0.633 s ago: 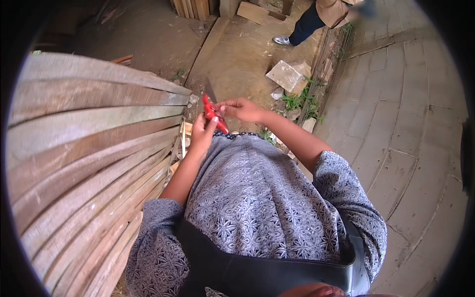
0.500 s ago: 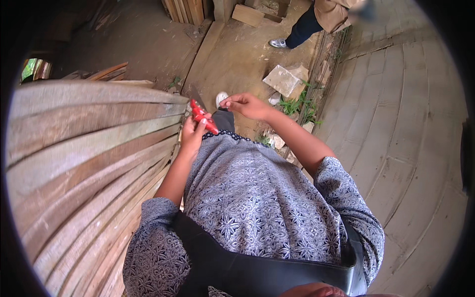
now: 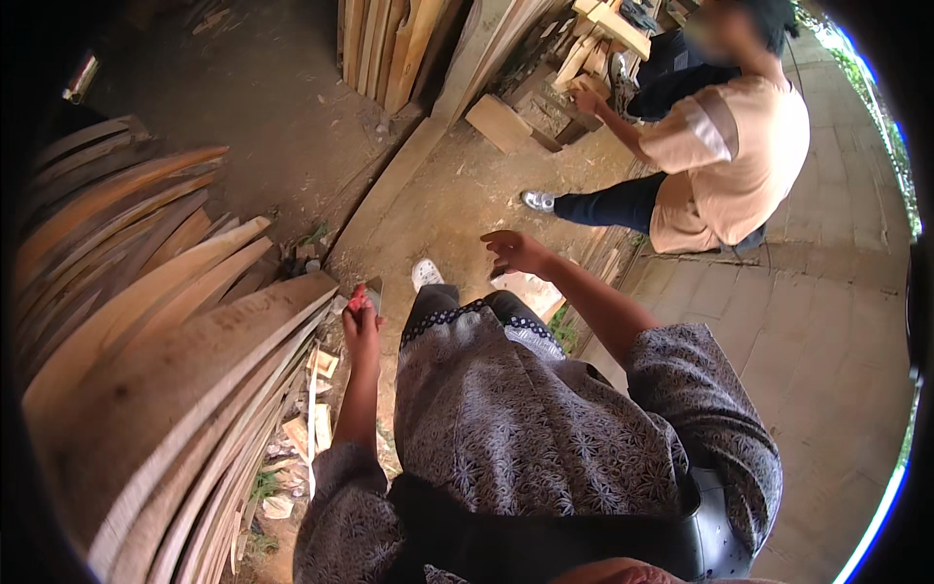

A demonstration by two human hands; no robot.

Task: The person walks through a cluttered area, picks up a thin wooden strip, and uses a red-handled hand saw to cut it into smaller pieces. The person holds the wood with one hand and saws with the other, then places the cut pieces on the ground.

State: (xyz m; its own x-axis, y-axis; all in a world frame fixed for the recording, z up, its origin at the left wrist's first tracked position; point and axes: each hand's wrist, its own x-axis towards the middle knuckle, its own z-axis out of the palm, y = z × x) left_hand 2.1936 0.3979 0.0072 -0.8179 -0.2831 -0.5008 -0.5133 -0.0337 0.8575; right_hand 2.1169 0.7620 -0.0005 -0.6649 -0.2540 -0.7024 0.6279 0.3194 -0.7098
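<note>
Left hand (image 3: 362, 316): closed around a red-handled tool (image 3: 358, 298), just beside the stacked wooden planks (image 3: 165, 360). Right hand (image 3: 516, 251): fingers spread, empty, well apart from the left.

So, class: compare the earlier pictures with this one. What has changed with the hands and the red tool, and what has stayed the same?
The right hand has let go of the red-handled tool and moved out to the right, open and empty. The left hand has kept its grip on the tool, by the stacked planks. The view has tilted up, so a crouching person now shows. The planks have stayed put.
</note>
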